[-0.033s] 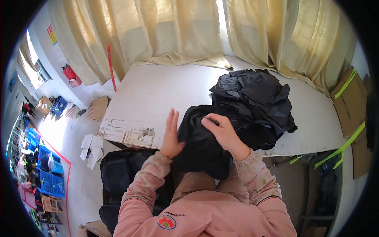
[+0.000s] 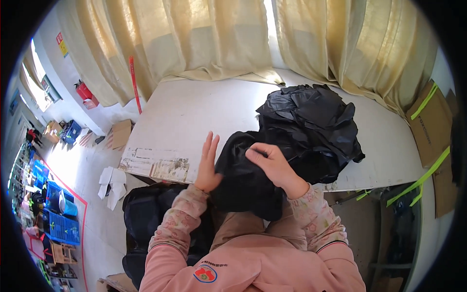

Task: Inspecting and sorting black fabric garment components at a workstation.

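A black plastic bag (image 2: 243,180) is draped over the worktop (image 2: 194,117) edge at 6 o'clock. The left hand (image 2: 208,165) is pressed flat, fingers spread; the right hand (image 2: 272,165) is laid on top, fingers loosely curled, nothing gripped. Creases are best smoothed outward toward the heaped black bags (image 2: 311,126) at 1 o'clock.

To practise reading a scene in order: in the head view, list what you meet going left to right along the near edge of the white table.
Worn patch of the table → left hand → black bag under the hands → right hand → pile of black bags.
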A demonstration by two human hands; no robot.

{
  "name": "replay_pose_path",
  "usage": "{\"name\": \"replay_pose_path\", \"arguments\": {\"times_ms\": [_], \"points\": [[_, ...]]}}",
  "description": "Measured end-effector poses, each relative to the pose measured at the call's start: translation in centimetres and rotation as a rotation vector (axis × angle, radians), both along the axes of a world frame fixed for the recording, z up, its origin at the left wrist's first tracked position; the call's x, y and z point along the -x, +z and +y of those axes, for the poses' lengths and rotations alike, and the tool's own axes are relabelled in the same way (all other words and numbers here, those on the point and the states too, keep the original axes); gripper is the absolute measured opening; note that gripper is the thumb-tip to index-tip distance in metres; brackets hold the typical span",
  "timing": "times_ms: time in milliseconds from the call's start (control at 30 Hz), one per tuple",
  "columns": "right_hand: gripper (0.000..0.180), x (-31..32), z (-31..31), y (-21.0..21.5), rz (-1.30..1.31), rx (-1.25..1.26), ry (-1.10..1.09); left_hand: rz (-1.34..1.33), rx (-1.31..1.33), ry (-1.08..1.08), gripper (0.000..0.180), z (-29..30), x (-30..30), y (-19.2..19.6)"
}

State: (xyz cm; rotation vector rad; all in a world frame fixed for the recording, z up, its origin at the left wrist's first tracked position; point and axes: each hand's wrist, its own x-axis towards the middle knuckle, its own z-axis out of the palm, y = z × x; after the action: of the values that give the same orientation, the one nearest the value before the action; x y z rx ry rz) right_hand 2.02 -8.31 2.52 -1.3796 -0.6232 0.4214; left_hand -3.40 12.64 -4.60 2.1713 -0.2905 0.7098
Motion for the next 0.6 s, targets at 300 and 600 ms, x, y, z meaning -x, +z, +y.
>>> {"name": "replay_pose_path", "arguments": {"times_ms": [300,600], "points": [[0.064,-1.0,-10.2,6.0,-0.551,0.4,0.308,0.613,0.761,-0.387,0.035,1.1,-1.4,3.1],[0.03,-6.6,-8.4,-0.3,-1.199,0.768,-0.244,0.982,0.71,-1.104,0.068,-3.5,1.4,4.1]]}}
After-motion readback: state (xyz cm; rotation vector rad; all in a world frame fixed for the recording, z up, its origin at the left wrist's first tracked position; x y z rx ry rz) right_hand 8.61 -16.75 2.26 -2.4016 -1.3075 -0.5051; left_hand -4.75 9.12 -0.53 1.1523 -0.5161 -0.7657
